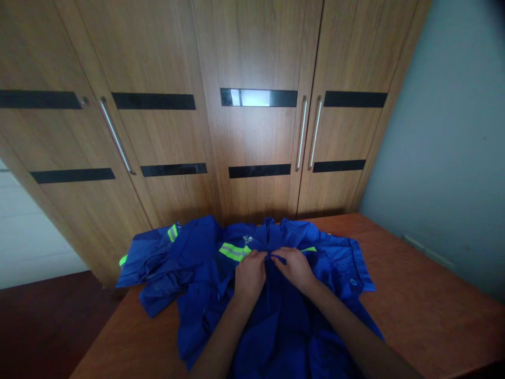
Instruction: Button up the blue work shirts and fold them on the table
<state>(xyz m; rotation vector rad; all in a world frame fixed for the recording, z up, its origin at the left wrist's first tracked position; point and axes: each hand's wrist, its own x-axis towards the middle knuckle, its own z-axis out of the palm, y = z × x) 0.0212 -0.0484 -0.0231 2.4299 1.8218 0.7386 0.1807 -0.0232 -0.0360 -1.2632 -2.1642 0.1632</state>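
A blue work jacket with yellow-green reflective strips lies spread over the table, its collar toward the wardrobe. Both my hands meet at its front opening, just below the collar. My left hand pinches the fabric edge on one side of the opening. Close beside it, my right hand grips the other edge between thumb and fingers. Whether a button or a zip is between the fingertips is too small to tell. One sleeve lies bunched at the left, and a cuffed part reaches out to the right.
The reddish-brown wooden table carries the jacket. A wooden wardrobe with dark strips and metal handles stands right behind it. To the right is a pale wall; dark floor shows at the lower left.
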